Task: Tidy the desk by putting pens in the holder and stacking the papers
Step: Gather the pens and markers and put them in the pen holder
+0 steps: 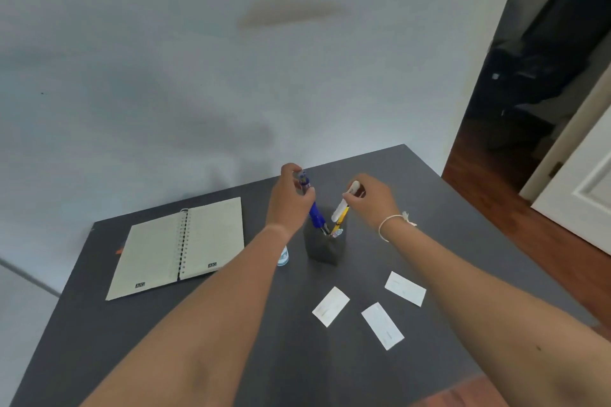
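Note:
A dark grey pen holder [323,246] stands upright near the middle of the dark desk [446,208]. My left hand [289,200] grips the top of a blue pen [314,210] whose tip is inside the holder. My right hand [372,198] pinches the top of a white and yellow pen [342,210], its lower end also in the holder. Three small white paper slips lie apart on the desk in front of the holder: one on the left [330,306], one in the middle [382,325], one on the right [405,288].
An open spiral notebook [178,248] lies on the left part of the desk. A small white and blue object [283,258] sits partly hidden behind my left forearm. A wall is behind the desk; a doorway and wooden floor [496,195] are to the right.

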Motion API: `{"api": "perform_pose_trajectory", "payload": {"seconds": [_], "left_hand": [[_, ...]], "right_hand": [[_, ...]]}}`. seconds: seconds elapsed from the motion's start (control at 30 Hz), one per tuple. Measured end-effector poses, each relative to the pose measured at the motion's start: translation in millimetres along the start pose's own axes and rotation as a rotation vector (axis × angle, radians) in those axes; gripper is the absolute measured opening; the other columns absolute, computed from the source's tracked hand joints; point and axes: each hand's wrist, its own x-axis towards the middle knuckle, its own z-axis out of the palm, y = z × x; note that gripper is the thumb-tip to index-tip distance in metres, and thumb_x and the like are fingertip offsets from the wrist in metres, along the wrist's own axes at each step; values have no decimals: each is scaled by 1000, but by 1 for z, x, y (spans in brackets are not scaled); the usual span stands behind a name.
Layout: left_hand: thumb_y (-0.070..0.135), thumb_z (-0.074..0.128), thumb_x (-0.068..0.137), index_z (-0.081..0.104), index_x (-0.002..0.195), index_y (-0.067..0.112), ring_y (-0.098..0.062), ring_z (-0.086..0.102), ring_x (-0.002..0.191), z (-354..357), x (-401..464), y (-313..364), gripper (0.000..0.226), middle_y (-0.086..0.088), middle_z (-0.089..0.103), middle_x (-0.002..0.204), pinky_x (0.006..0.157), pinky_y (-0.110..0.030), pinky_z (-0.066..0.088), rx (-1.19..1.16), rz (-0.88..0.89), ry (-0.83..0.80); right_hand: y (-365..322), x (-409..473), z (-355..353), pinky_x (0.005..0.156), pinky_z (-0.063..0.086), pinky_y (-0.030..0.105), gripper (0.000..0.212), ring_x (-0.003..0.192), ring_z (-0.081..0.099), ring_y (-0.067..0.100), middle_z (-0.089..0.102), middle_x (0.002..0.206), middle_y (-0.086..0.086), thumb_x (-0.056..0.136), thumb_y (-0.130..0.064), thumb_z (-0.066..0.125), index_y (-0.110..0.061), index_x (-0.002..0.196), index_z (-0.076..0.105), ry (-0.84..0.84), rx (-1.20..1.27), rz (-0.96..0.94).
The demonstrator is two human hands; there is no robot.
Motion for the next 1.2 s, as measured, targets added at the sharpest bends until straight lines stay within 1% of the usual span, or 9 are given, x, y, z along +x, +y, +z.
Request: {"api": "perform_pose_trajectory", "payload": {"seconds": [0.23, 0.43, 0.57, 0.73, 0.87, 0.93, 1.07, 1.17, 1.2], "left_hand": [[9, 55, 86, 44, 107, 13, -18, 57, 82, 7, -8, -15, 24, -2, 57, 94, 73, -26, 44, 78, -41, -28], [13, 56, 86, 48, 105, 17, -23, 61, 83, 14, -13, -30, 21, -5, 64, 97, 73, -31, 50, 141, -131, -52], [19, 54, 87, 51, 108, 19, -18, 59, 86, 14, -17, -33, 21, 1, 61, 96, 82, -37, 52, 175, -175, -51], [25, 56, 88, 52, 114, 20, -18, 57, 95, 13, -22, -35, 27, 2, 58, 100, 88, -38, 51, 168, -201, -49], [21, 51, 91, 53, 118, 18, -19, 53, 104, 13, -30, -39, 27, 0, 59, 97, 90, -37, 50, 122, -233, -37], [16, 45, 92, 52, 121, 16, -16, 52, 97, 12, -34, -42, 29, -6, 60, 104, 84, -31, 47, 86, -262, -36], [9, 39, 91, 51, 125, 17, -16, 52, 87, 14, -41, -52, 36, -13, 49, 125, 76, -31, 48, 33, -313, -23], [2, 39, 90, 45, 132, 12, -18, 50, 112, 16, -49, -57, 44, -10, 27, 148, 83, -24, 45, -15, -365, -64], [1, 39, 90, 41, 136, 12, -19, 47, 120, 17, -52, -58, 47, -10, 25, 150, 86, -24, 43, -38, -401, -103]], "right_hand": [[14, 0, 15, 72, 39, 25, 10, 77, 50, 19, 55, 85, 4, 85, -8, 59, 0, 91, 62, -31, -81, -31], [21, 0, 25, 73, 37, 24, 12, 79, 49, 19, 59, 90, 8, 85, -7, 58, 1, 93, 61, -55, -108, -29], [25, -2, 31, 75, 40, 27, 12, 78, 49, 20, 64, 97, 15, 85, -8, 57, 0, 93, 61, -66, -119, -34], [27, -5, 32, 75, 39, 23, 20, 80, 49, 16, 59, 89, 7, 88, -12, 55, -8, 107, 61, -83, -98, -23], [30, -10, 31, 74, 41, 23, 21, 79, 51, 16, 56, 87, 2, 89, -13, 55, -10, 109, 60, -65, -74, -12], [33, -14, 29, 73, 43, 24, 21, 77, 51, 16, 56, 88, 2, 90, -12, 53, -10, 109, 60, -47, -51, 9], [41, -26, 29, 72, 42, 25, 26, 75, 51, 17, 55, 89, 3, 91, -8, 47, -8, 115, 58, -6, -10, 76], [51, -37, 32, 75, 41, 26, 30, 79, 51, 19, 55, 91, 3, 91, -5, 45, -6, 118, 56, 1, 29, 164], [54, -41, 34, 76, 41, 26, 31, 81, 51, 19, 55, 92, 4, 91, -5, 45, -6, 119, 56, -4, 47, 195]]}}
